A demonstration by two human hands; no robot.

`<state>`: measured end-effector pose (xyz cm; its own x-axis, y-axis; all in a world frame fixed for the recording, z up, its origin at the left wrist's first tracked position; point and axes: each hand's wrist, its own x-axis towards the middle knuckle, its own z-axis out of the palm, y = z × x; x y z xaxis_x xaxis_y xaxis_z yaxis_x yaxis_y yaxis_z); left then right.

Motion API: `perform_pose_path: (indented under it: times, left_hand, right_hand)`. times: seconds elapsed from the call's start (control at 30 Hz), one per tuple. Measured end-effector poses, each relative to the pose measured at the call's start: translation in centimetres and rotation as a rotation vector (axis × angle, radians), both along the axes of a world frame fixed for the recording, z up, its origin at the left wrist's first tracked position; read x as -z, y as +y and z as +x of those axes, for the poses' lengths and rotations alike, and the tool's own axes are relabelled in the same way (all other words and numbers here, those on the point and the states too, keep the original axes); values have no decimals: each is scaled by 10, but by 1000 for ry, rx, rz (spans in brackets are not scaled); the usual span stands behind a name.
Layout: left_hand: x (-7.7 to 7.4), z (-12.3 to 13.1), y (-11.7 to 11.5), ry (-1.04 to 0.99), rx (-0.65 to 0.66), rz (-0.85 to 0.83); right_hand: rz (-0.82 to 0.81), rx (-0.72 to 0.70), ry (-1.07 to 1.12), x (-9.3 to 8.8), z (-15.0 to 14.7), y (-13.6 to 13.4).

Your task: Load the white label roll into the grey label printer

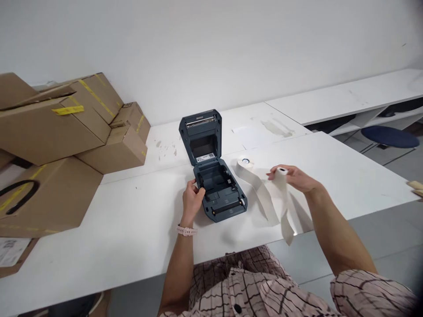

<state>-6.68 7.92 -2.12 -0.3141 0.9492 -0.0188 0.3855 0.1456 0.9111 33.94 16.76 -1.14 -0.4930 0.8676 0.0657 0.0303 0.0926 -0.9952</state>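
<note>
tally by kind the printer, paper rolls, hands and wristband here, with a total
Printer: 1
Paper rolls: 2 (standing roll, held roll)
Hands: 2 (left hand, right hand)
Wristband: 1
Total: 6

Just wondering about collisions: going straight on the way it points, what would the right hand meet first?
Probably the paper roll on the table, or its loose strip; the right hand may be raised enough to pass above.
</note>
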Motion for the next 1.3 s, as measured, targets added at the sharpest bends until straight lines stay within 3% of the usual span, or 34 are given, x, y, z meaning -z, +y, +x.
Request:
perform_pose_path:
  times: [0.07, 0.13, 0.23, 0.3, 0.43, 0.57, 0.7, 0.83, 1.03, 1.17, 1.3]
  left_hand:
    - [0, 0, 1, 1, -5, 5]
    - [-1, 1, 1, -1, -6, 7]
    - [-3, 1, 1, 0, -9, 6]
    - [-2, 1, 1, 8, -20, 3]
    - [4, 2, 2, -39, -46, 20]
    - [7, 5, 5, -173, -66, 59]
    - [5, 8, 7, -279, -45, 53]
    - [2, 10, 7, -332, -52, 62]
    - [-1, 16, 3, -418, -57, 34]
    - [-5, 18, 1, -474, -42, 14]
    - [-4, 18, 2, -481, -34, 16]
  right_hand:
    - [161, 24, 170, -31, 2, -4]
    - [297, -123, 248, -69, -14, -7]
    - [386, -516, -33, -114, -75, -8]
    - [492, -524, -350, -123, -131, -4]
    - [705, -464, -962, -95, -219, 8]
    - [788, -503, -1146, -63, -249, 15]
    - [821, -523, -1108, -58, -242, 14]
    - [875, -514, -891, -61, -217, 2]
    - [855, -425, -601, -53, -176, -49]
    - [852, -354, -494, -43, -173, -82]
    - [854, -249, -443, -33, -178, -99]
